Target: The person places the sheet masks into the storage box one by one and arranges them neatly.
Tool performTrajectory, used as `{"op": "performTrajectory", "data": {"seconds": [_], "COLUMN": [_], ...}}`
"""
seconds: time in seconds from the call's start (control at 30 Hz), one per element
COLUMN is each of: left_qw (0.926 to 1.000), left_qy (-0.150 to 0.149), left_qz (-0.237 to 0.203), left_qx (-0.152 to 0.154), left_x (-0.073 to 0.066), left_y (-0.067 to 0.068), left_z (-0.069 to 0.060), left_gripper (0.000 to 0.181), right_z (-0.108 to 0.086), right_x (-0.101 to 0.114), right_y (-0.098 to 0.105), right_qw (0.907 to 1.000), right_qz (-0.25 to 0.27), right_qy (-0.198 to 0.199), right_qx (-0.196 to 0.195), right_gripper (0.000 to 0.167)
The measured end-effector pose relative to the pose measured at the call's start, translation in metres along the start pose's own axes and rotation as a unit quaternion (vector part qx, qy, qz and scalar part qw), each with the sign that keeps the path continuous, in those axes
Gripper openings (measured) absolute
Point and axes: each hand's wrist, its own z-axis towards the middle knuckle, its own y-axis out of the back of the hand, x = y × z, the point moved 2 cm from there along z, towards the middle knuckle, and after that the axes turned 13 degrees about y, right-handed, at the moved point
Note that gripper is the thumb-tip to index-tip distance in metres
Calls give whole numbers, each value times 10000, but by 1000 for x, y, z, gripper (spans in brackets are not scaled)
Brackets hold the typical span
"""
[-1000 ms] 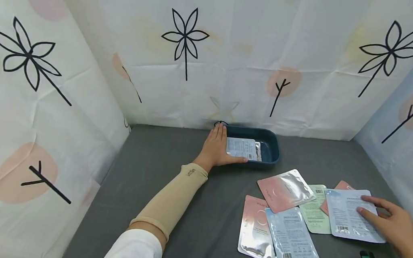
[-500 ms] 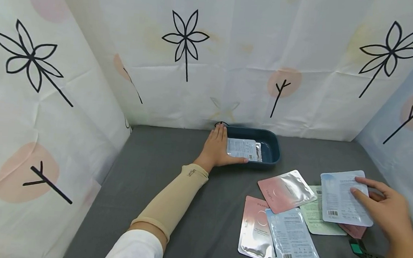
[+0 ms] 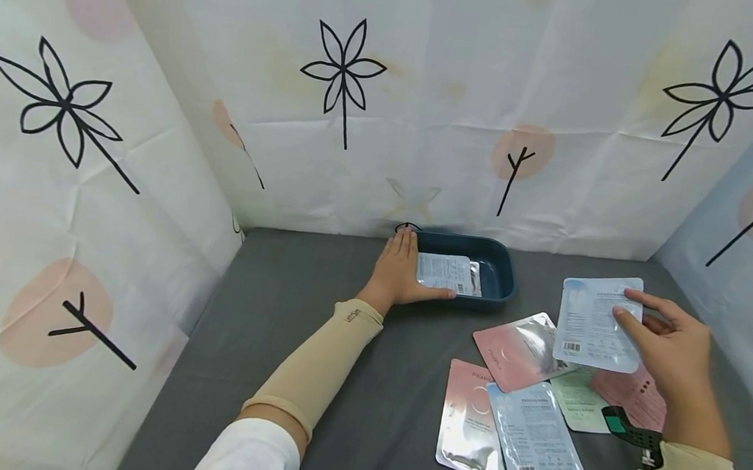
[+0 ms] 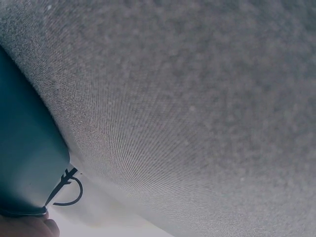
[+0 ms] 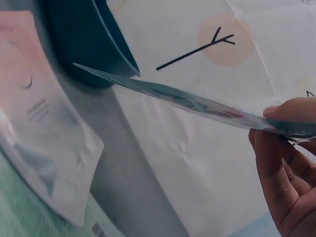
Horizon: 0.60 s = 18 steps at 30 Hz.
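Your right hand (image 3: 676, 347) pinches raised light-blue packet (image 3: 592, 322); your left hand (image 3: 403, 272), thumb spread wide, touches dark-blue tray (image 3: 498, 275).

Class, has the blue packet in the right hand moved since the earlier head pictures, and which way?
Yes: in the head view, the blue packet held by the right hand has moved up and to the left, closer to the tray.
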Motion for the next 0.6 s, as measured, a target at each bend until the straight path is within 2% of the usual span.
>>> {"op": "performTrajectory", "data": {"seconds": [0.2, 0.33, 0.47, 0.6], "left_qw": [10000, 10000, 10000, 9999], "left_qy": [-7, -24, -33, 10], "left_qz": [7, 23, 33, 31], "left_qx": [44, 21, 70, 122], "left_x": [0, 0, -1, -1], "left_y": [3, 3, 2, 1], "left_z": [-2, -3, -2, 0], "left_gripper": [147, 146, 146, 146], "right_z": [11, 19, 27, 33], "right_x": [10, 14, 15, 14], "right_y": [-20, -36, -53, -69], "right_qw": [9987, 9951, 9846, 9719], "right_qz": [347, 572, 1311, 1983], "right_qy": [-170, -641, -933, -835], "right_qx": [-342, -486, -690, -954], "right_gripper": [48, 49, 49, 47]}}
